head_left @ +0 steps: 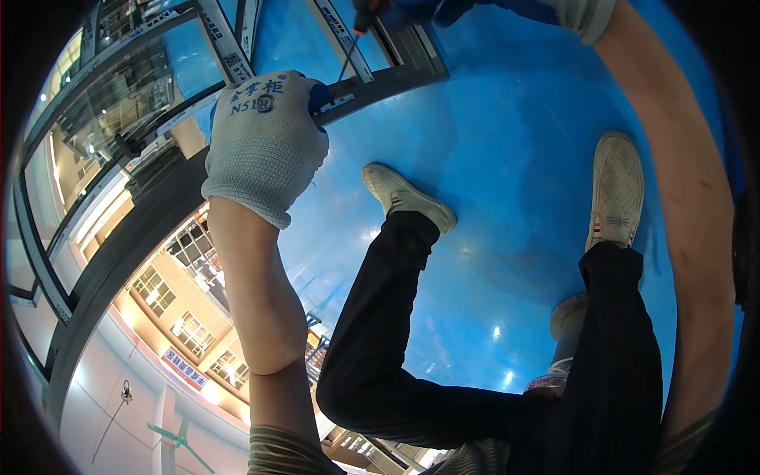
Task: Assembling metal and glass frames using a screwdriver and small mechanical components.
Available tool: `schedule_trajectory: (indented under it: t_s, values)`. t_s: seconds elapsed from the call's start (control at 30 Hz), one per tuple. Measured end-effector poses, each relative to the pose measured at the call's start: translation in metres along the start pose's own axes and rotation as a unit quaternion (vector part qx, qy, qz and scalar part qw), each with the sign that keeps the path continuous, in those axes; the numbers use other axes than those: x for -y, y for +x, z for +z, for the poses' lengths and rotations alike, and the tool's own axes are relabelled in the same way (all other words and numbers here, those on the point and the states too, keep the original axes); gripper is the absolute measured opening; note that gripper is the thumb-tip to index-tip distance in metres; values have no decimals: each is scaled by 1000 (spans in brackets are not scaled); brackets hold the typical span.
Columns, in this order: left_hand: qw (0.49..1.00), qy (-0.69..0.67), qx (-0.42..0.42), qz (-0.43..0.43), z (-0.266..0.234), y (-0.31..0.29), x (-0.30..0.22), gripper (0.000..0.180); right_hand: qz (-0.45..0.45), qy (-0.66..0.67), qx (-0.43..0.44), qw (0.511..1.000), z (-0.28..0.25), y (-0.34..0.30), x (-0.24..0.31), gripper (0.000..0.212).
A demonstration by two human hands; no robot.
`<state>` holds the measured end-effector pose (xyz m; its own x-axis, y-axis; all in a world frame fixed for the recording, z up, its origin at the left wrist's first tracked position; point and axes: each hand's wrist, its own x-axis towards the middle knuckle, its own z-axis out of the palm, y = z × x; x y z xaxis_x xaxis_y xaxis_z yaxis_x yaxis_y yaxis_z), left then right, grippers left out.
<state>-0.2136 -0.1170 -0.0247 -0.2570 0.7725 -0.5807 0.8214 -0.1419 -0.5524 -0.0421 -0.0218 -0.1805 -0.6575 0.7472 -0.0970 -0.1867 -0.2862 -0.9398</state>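
My left hand (265, 134), in a white knitted glove with a blue coated palm, is closed on the edge of a dark metal window frame (392, 81). Most of its fingers are hidden behind the back of the hand. At the top edge my right hand (542, 9), gloved alike and partly cut off, holds a screwdriver (364, 19) with a black and red handle. The thin shaft slants down to the frame's corner beside my left fingertips. Printed protective strips (340, 36) cover the frame's bars.
The large frame, with glass panes, curves along the left side. Below it is a shiny blue floor (491, 206). My shoes (617, 186) stand on the floor and my bent legs (372, 340) cross the lower middle. A dark grey post-like support (567, 336) stands behind my right leg.
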Motion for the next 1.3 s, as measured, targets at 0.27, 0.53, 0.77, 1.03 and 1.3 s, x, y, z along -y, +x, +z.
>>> schedule_trajectory:
  t_s: [0.27, 0.53, 0.77, 1.03, 1.3]
  values:
    - [999, 20, -21, 28, 9, 5, 2, 46, -20, 10, 59, 998, -9, 14, -15, 46]
    - [1000, 14, -11, 20, 10, 6, 3, 45, -45, -143, 29, 988, -8, -12, 19, 41]
    - [999, 10, -18, 29, 7, 4, -1, 44, -7, -45, 20, 999, 6, 2, 16, 44]
    - [997, 3, -64, 31, 5, -3, 2, 25, -96, -63, 115, 987, -9, 9, 5, 47]
    - [996, 5, -81, 47, 9, -2, 3, 22, -103, -287, -8, 952, -3, -11, 9, 41]
